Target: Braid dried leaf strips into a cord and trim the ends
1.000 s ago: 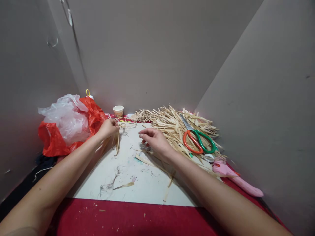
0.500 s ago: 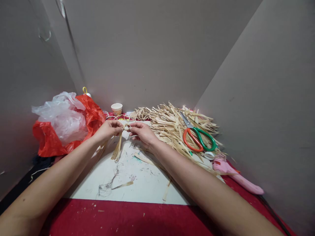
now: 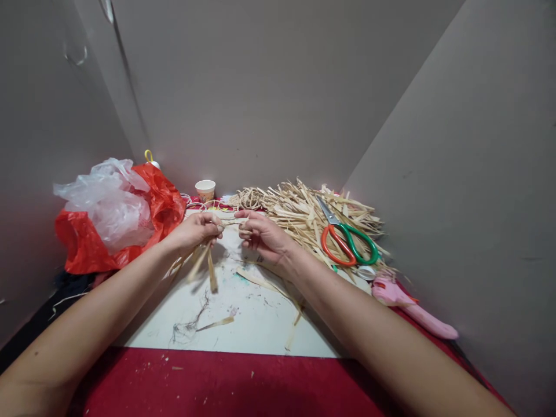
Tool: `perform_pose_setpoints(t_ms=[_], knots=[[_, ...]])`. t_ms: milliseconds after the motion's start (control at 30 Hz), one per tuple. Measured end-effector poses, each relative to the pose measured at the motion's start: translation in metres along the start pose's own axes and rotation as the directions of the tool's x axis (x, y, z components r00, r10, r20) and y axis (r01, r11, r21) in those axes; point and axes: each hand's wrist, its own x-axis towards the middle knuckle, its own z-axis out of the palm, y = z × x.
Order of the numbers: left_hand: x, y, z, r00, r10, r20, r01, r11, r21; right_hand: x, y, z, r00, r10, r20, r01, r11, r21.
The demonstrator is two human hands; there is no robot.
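Note:
Over the far part of a white board (image 3: 252,324), my left hand (image 3: 197,230) is closed in a pinch on dry straw-coloured strips (image 3: 211,272), whose loose ends hang below it. My right hand (image 3: 266,236) is a short way to the right, fingers curled, gripping the thin twisted straw cord (image 3: 230,221) that stretches between both hands. Its exact hold at the fingertips is small and partly hidden. Just past the right hand lies a heap of dry straw strips (image 3: 286,202), with a coil of twisted cord (image 3: 247,198) at its left.
Scissors (image 3: 350,243) with orange and green handles rest on the heap. At right is a pink glue gun-like tool (image 3: 417,307). Red and clear plastic bags (image 3: 117,217) crowd the left, and a paper cup (image 3: 205,189) stands at the back. Grey walls (image 3: 269,104) enclose the table.
My right hand has moved right, away from the left, and the cord between them shows longer. The strips hanging under my left hand have swung and spread.

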Motion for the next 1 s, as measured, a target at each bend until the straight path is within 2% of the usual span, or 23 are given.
perform_pose_setpoints(t_ms=[100,200,333,400,467,533,600,667,733,767,833,900,1000], knots=[[0.002,-0.002,-0.006,0.999,0.047,-0.014,-0.046,0.997,0.068,-0.004,-0.003,-0.006,0.997,-0.021,-0.074,0.017,0.998,-0.058],[0.003,-0.003,-0.012,0.998,0.041,-0.045,-0.036,0.993,0.113,-0.006,-0.006,-0.015,0.996,-0.022,-0.085,0.015,0.997,-0.075],[0.002,-0.002,-0.017,0.998,-0.039,-0.051,0.044,0.994,0.099,-0.01,-0.014,-0.036,0.999,0.053,-0.013,-0.055,0.976,-0.209],[0.001,-0.001,-0.017,0.995,-0.091,-0.03,0.094,0.992,0.087,-0.013,-0.02,-0.047,0.995,0.099,-0.01,-0.096,0.93,-0.356],[0.0,-0.001,-0.016,0.99,-0.142,-0.013,0.142,0.987,0.071,-0.017,-0.027,-0.054,0.995,0.059,-0.075,-0.092,0.807,-0.584],[0.001,-0.002,-0.013,0.983,-0.182,0.006,0.182,0.982,0.056,-0.02,-0.031,-0.054,0.985,-0.112,-0.13,-0.036,0.605,-0.795],[0.002,-0.004,-0.009,0.979,-0.204,0.03,0.203,0.979,0.036,-0.023,-0.032,-0.046,0.951,-0.297,-0.083,0.06,0.442,-0.895],[0.003,-0.007,-0.004,0.972,-0.228,0.057,0.228,0.974,0.008,-0.023,-0.029,-0.034,0.924,-0.38,0.033,0.192,0.389,-0.901],[0.003,-0.009,0.0,0.964,-0.25,0.087,0.253,0.967,-0.026,-0.022,-0.022,-0.021,0.931,-0.35,0.1,0.255,0.432,-0.865],[0.002,-0.011,0.001,0.962,-0.255,0.102,0.26,0.965,-0.038,-0.02,-0.017,-0.017,0.949,-0.299,0.098,0.239,0.482,-0.843],[0.002,-0.013,0.002,0.962,-0.247,0.121,0.253,0.967,-0.036,-0.016,-0.006,-0.011,0.985,-0.164,0.044,0.137,0.609,-0.781],[0.002,-0.017,0.0,0.968,-0.221,0.115,0.224,0.975,-0.011,-0.013,0.003,-0.011,0.998,-0.056,-0.02,0.027,0.72,-0.693],[0.004,-0.024,-0.004,0.978,-0.192,0.077,0.19,0.981,0.029,-0.012,0.006,-0.016,0.997,0.011,-0.074,-0.051,0.821,-0.569]])
